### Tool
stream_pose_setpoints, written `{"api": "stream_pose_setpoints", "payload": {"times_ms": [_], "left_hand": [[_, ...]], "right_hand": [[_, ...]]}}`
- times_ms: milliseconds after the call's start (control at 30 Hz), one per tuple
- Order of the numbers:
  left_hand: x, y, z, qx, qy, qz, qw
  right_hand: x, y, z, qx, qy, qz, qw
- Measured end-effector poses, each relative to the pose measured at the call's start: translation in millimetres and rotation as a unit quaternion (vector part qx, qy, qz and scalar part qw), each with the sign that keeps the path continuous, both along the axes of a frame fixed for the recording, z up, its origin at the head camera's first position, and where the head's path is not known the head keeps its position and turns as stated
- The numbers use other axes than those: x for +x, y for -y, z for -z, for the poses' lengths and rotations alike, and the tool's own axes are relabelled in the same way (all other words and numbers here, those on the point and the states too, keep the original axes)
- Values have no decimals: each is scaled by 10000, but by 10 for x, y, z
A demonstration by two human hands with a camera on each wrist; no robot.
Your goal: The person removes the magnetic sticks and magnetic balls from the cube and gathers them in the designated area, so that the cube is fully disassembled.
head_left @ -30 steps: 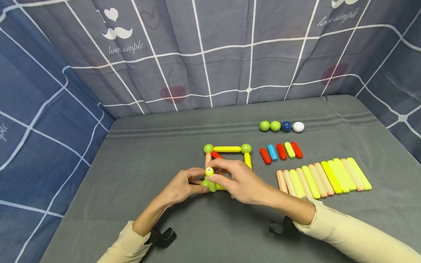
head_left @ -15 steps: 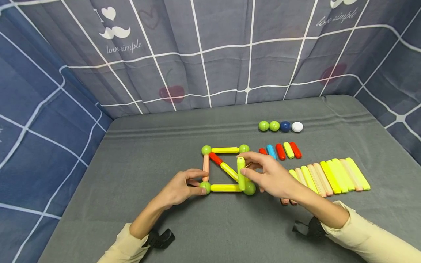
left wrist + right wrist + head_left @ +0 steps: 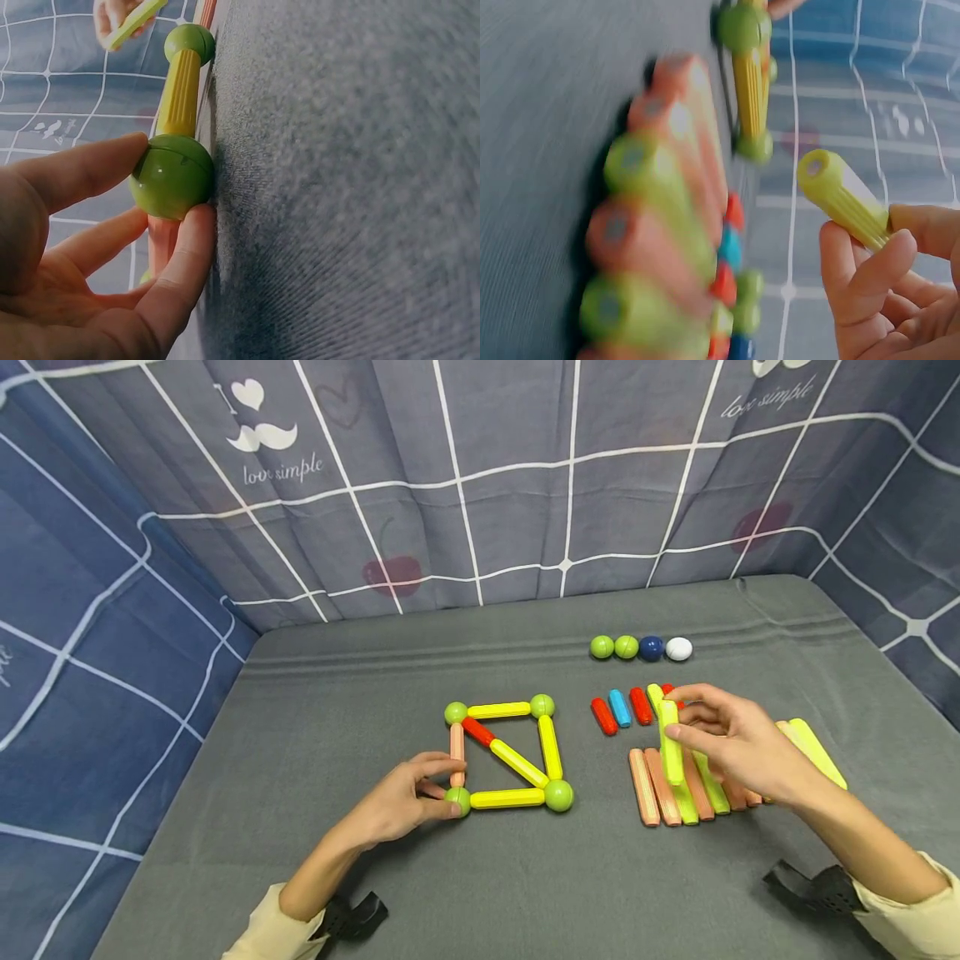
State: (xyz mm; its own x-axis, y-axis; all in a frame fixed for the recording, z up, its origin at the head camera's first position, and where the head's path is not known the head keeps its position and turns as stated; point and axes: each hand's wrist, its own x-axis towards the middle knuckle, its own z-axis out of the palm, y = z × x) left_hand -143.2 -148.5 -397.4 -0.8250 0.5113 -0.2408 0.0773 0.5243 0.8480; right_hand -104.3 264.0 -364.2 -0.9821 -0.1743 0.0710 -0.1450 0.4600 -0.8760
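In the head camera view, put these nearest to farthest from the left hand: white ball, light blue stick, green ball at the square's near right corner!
1. Green corner ball: right of the left hand, on the square.
2. Light blue stick: farther right, among the short sticks.
3. White ball: right end of the ball row.

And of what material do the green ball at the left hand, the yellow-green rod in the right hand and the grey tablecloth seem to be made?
Green ball: likely smooth, glossy plastic; it has bright highlights and a seam line.
Yellow-green rod: probably ribbed plastic, with a pale sheen; its grey end disc may be metal.
Grey tablecloth: seemingly matte fabric, from the visible weave; fibre unclear.
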Motion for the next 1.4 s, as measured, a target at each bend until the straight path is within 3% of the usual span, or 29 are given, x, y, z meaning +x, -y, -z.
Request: {"api": "stream_pose_setpoints", "payload": {"times_ms": [300, 533, 733, 1067, 1400], "left_hand": [[0, 17, 0, 46, 42, 61, 10000], [11, 50, 9, 102, 82, 17, 9999], [4, 58, 25, 243, 145, 64, 9996], [-12, 30, 22, 214, 148, 65, 9996], [-10, 18, 32, 227, 173, 64, 9996]], "right_hand": [[104, -808, 71, 916, 655, 808, 9903], [90, -1298, 243, 1901, 784, 1289, 9701], [67, -1619, 437, 2259, 1408, 1373, 9541], [75, -1731, 498, 2400, 1613, 1228, 9494], [79, -1720, 510, 2449, 1400, 1332, 9501]]}}
